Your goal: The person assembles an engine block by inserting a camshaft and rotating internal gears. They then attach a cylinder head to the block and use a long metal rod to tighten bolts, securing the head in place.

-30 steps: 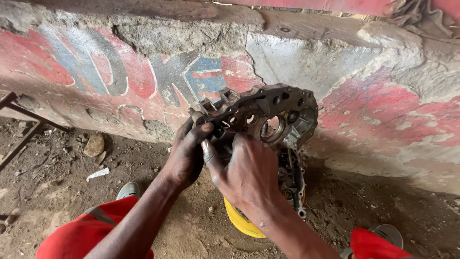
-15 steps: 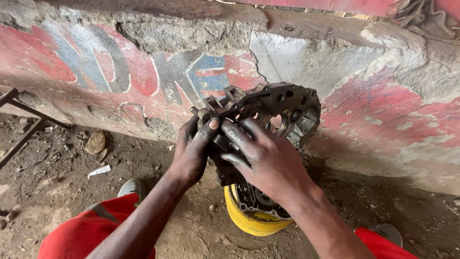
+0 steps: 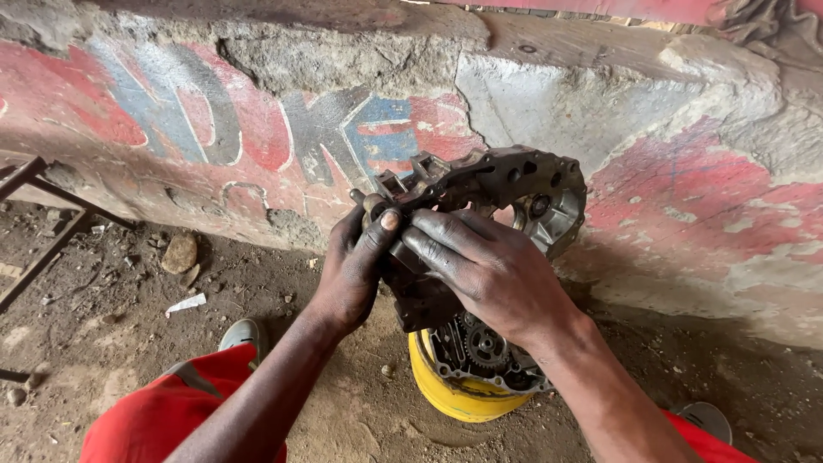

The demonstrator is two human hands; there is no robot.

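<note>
Our left hand point(image 3: 356, 266) and right hand point(image 3: 489, 266) both clamp the oily metal engine cover point(image 3: 493, 193), held over the engine case point(image 3: 480, 356) on the yellow bucket point(image 3: 454, 399). We judge it heavy, rigid and slippery; the rim offers the best grip. Since earlier, the right hand has shifted higher.

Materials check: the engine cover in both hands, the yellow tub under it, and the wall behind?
Engine cover: looks like cast metal, likely aluminium; dull grey, ribbed, oily grime. Both the left hand and the right hand hold it.
Yellow tub: probably plastic; uniform glossy yellow, rounded rim, though painted metal can't be excluded.
Wall: concrete or plaster; rough, cracked, chipped, with faded red and blue paint.
</note>
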